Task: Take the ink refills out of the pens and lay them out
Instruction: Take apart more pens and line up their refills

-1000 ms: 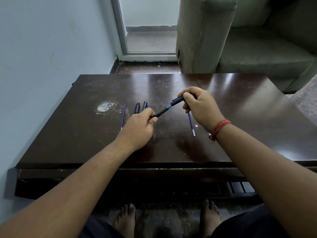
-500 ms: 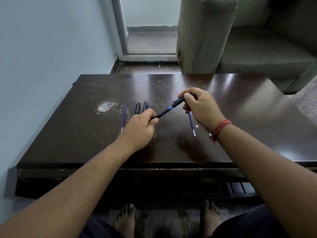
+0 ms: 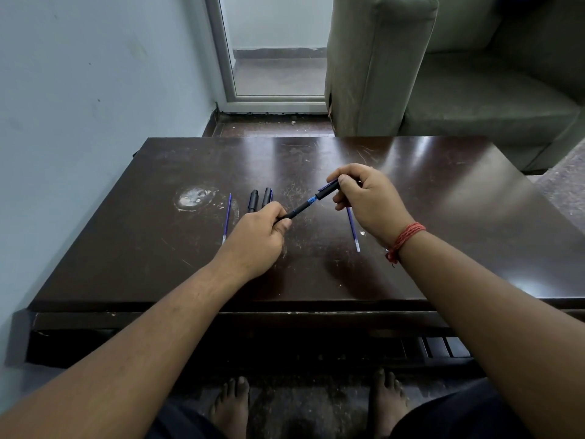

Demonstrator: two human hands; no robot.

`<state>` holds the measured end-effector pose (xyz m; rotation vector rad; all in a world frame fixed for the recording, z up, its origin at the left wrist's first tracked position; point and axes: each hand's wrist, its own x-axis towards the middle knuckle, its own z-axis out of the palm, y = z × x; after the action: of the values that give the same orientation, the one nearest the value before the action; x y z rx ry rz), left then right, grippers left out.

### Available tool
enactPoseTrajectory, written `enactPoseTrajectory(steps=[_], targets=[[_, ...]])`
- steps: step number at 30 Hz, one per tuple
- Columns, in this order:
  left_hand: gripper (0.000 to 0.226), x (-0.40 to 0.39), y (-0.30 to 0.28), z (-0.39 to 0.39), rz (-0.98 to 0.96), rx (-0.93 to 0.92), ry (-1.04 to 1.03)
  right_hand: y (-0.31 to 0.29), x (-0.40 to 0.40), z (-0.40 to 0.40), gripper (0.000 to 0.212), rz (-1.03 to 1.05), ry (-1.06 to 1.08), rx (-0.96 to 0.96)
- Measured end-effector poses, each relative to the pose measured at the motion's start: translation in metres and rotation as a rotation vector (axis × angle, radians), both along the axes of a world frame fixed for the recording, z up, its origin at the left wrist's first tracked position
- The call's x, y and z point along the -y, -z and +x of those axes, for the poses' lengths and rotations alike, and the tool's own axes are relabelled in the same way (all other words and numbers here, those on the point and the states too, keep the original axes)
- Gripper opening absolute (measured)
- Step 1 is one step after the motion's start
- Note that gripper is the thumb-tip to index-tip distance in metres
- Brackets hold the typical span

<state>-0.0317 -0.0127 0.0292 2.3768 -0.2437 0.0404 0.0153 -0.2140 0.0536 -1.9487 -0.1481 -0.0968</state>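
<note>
Above the dark wooden table (image 3: 443,198), a black pen (image 3: 304,207) slants up to the right between both hands. My left hand (image 3: 256,240) grips its lower barrel. My right hand (image 3: 364,198) pinches the upper part (image 3: 327,190), and a short blue section shows where the two parts meet. Two black pens (image 3: 259,199) lie side by side just beyond my left hand, partly hidden by it. One thin blue refill (image 3: 227,217) lies on the table to the left, another refill (image 3: 353,229) lies under my right hand.
A pale round stain (image 3: 194,198) marks the table at the left. A wall runs along the left side. A grey sofa (image 3: 443,74) stands behind the table, with a glass door (image 3: 272,49) beside it. My bare feet (image 3: 231,403) are on the floor below the near edge.
Both hands keep their grip on the pen and have hardly moved. The blue section between the two pen parts looks slightly more exposed.
</note>
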Motion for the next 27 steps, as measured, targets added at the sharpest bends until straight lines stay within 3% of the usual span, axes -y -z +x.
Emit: enactPoseTrajectory(steps=[11, 16, 20, 25, 27], targets=[[0.013, 0.004, -0.002, -0.005, -0.059, -0.007, 0.000, 0.010, -0.018, -0.014, 0.015, 0.073, -0.143, -0.031], [0.016, 0.006, -0.001, -0.006, -0.076, -0.009, -0.016, 0.012, -0.032, -0.020, 0.022, 0.187, -0.096, -0.023], [0.018, 0.011, -0.001, -0.007, -0.132, -0.008, -0.048, 0.010, -0.039, -0.024, 0.015, 0.182, -0.065, 0.002], [0.020, 0.031, -0.005, -0.006, -0.271, -0.013, -0.123, 0.011, -0.052, -0.021, 0.060, 0.072, 0.030, 0.017], [0.021, 0.034, -0.003, -0.010, -0.279, -0.024, -0.127, 0.013, -0.053, -0.023, 0.052, 0.091, 0.101, -0.019]])
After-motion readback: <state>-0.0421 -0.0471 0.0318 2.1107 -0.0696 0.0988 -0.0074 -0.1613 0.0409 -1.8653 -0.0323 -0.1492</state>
